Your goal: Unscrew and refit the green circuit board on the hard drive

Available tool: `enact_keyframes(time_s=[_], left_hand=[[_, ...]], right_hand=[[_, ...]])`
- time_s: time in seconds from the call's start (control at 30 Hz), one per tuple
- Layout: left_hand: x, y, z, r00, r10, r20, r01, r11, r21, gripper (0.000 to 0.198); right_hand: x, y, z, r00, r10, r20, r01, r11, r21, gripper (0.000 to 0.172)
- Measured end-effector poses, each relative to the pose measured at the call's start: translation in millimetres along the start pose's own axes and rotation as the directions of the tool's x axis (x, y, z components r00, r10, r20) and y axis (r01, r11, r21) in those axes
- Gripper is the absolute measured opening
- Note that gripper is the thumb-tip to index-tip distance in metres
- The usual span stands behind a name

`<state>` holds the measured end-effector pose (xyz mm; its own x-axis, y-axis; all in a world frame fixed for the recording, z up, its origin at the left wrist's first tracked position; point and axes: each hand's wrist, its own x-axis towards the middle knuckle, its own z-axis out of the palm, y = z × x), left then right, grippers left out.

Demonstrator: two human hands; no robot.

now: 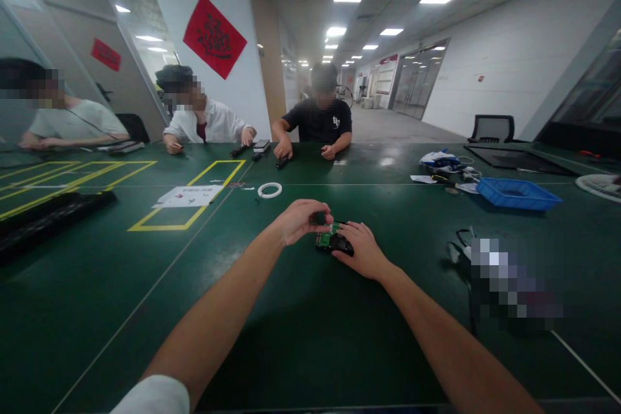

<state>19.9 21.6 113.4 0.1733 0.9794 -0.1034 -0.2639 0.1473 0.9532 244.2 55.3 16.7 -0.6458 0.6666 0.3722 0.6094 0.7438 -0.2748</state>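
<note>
The flat rectangular device with green circuit board and black casing (334,242) lies at centre on the smooth dark-green table (310,317). The left hand (305,223) pinches a small dark object (319,217) above its ten o'clock corner. The right hand (361,250) covers its three o'clock side; whether it grips cannot be determined. A white ring (262,194) lies towards ten o'clock.

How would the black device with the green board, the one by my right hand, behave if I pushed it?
The device would probably slide rather than roll, being low and flat-sided. It looks stiff, with a boxy body. Its green board, exposed on top, may be fragile if knocked.
</note>
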Motion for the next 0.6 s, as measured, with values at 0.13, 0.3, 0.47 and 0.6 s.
enact_keyframes(time_s=[0.13, 0.3, 0.47, 0.6], left_hand=[[-1, 0, 0.5, 0.999, -0.007, 0.043, 0.007, 1.000, -0.006, 0.017], [-1, 1, -3.2, 0.995, -0.014, 0.098, 0.014, 1.000, -0.006, 0.030], [-3, 3, -7.9, 0.989, 0.007, 0.148, -0.011, 1.000, 0.027, 0.039], [-4, 3, -10.2, 0.982, 0.007, 0.188, -0.018, 0.998, 0.058, 0.034]], right_hand=[[0, -1, -1, 1.000, -0.001, 0.004, 0.001, 1.000, 0.008, 0.051], [0, -3, -5, 1.000, -0.001, 0.017, 0.001, 1.000, 0.015, 0.049], [0, -3, -4, 1.000, -0.001, 0.018, 0.001, 1.000, 0.009, 0.050], [0, 0, 0, 1.000, -0.007, -0.007, 0.007, 1.000, 0.004, 0.049]])
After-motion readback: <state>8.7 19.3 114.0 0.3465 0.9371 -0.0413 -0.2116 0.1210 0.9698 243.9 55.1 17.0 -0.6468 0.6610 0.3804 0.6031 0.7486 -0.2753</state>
